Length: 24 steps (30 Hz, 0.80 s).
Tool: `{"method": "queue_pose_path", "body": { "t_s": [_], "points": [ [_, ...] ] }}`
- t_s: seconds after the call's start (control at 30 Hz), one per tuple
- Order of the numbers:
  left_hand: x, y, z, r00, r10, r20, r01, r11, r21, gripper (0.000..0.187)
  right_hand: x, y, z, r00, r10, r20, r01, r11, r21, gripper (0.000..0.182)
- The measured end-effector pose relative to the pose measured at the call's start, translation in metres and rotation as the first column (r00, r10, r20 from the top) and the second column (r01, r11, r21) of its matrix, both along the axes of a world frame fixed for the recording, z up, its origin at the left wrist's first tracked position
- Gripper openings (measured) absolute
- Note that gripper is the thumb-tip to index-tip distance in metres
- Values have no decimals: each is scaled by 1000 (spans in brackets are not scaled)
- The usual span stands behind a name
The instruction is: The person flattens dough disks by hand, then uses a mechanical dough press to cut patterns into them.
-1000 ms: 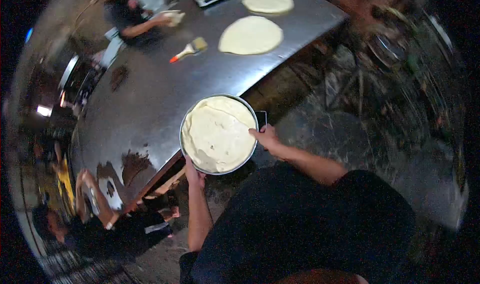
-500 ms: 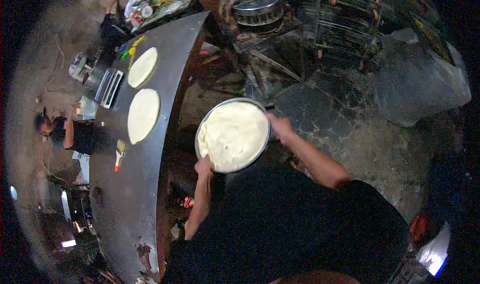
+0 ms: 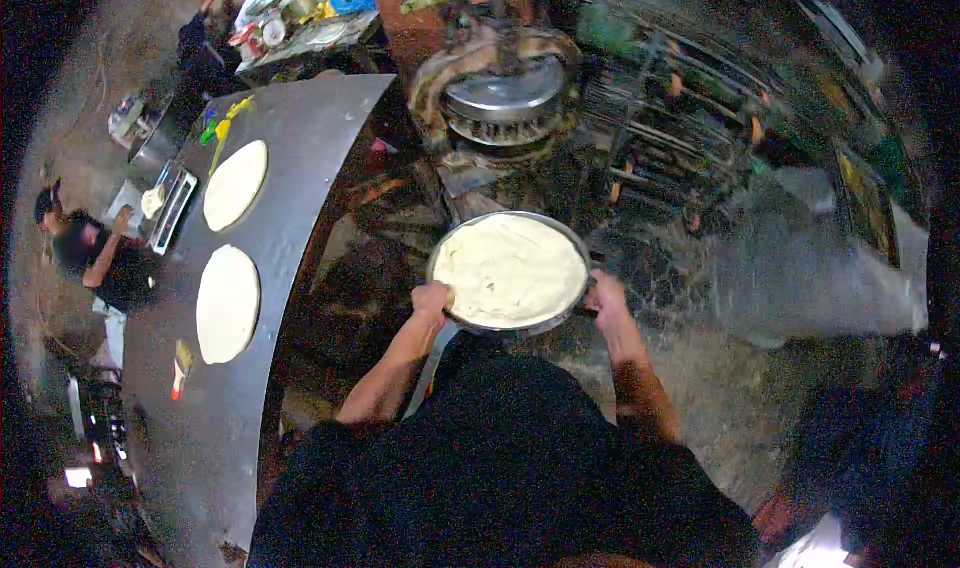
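Note:
A round metal pan (image 3: pixel 459 312) with pale dough (image 3: pixel 512 270) spread across it is held level in front of my body. My left hand (image 3: pixel 433 300) grips its left rim, with the thumb at the dough's edge. On the opposite side my right hand (image 3: pixel 606 295) is closed on the right rim. Beyond the pan stands a machine with a round metal head (image 3: pixel 505 93). Two flat dough pieces, one farther (image 3: pixel 236 186) and one nearer (image 3: pixel 228 305), lie on the metal table (image 3: pixel 215 448) to the left.
A brush (image 3: pixel 181 368) and a scale (image 3: pixel 175 211) are on the table. A co-worker (image 3: pixel 100 253) is at its far side; another person's dark sleeve (image 3: pixel 200 48) shows at the back. Racks (image 3: pixel 650 118) and a large plastic sheet (image 3: pixel 810 258) stand right.
The pan has moved right and lies more squarely before me, both hands still on it. The view has turned toward the machine, and the table now sits farther left.

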State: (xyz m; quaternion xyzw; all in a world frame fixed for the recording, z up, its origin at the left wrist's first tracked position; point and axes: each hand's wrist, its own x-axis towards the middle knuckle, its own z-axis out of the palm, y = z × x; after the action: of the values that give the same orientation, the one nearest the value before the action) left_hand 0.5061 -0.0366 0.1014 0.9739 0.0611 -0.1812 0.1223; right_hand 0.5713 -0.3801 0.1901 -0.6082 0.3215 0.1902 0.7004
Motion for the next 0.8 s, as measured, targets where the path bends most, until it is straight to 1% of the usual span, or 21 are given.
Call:
{"method": "queue_pose_path", "body": {
  "t_s": [0.03,0.07,0.1,0.13,0.17,0.2,0.23,0.33,0.37,0.4,0.43,0.47,0.5,0.57,0.6,0.63,0.67,0.7,0.73,0.77,0.8],
  "points": [
    [25,-2,18,990,-139,-28,141,984,105,23,20,8,4,1000,-11,20,10,999,42,23],
    [55,17,-29,948,-211,239,217,976,4,23,47,12,-2,999,-19,45,16,998,67,24],
    [76,20,-43,980,19,197,31,968,-248,23,70,13,-10,999,-8,54,4,997,80,24],
    [97,22,-56,958,251,135,-159,864,-477,23,79,18,10,999,-28,41,27,1000,15,24],
    [123,7,-27,840,535,-92,-466,624,-628,25,98,23,31,998,-49,46,51,998,-42,24],
    [149,-9,10,585,756,-293,-678,257,-689,28,98,29,29,991,-96,94,103,992,-69,24],
    [166,-21,25,330,903,-274,-680,26,-733,33,109,31,16,980,-149,132,162,983,-90,26],
    [218,5,49,500,569,-653,-607,-307,-733,48,171,50,20,978,-201,54,194,975,107,30],
    [230,15,83,551,428,-717,-591,-406,-697,53,179,62,18,982,-181,57,174,979,109,30],
    [246,20,105,584,763,-279,-451,19,-893,51,186,79,18,983,-180,-17,180,967,182,33],
    [253,25,137,518,812,270,-342,486,-804,49,190,90,19,982,-173,-82,188,948,255,36],
    [249,38,221,441,754,488,-89,577,-812,41,220,65,-47,990,132,44,-135,845,518,34],
    [272,50,248,322,782,534,53,548,-835,31,230,80,-44,984,172,40,-167,837,520,34],
    [305,80,321,-81,439,895,121,895,-429,25,234,117,-32,989,116,-89,-97,975,201,27],
    [318,84,353,-111,339,934,30,941,-338,34,237,128,-23,977,176,-123,-144,961,237,24],
    [332,90,376,42,183,982,-47,982,-181,46,232,142,-7,953,302,-35,-272,898,345,26],
    [343,95,396,505,27,863,-136,990,48,57,242,141,-10,867,491,-82,-426,817,390,27],
    [354,96,418,889,25,458,-61,996,65,64,256,142,-16,738,664,-118,-564,704,432,29],
    [368,98,414,955,19,295,-5,999,-47,65,293,119,-75,402,914,-46,-781,369,504,36],
    [383,104,407,991,-10,135,33,985,-167,67,299,112,-33,294,955,50,-923,270,273,31],
    [395,104,391,955,-17,295,45,995,-89,66,304,105,12,149,985,85,-988,152,-22,26]
  ]
}}
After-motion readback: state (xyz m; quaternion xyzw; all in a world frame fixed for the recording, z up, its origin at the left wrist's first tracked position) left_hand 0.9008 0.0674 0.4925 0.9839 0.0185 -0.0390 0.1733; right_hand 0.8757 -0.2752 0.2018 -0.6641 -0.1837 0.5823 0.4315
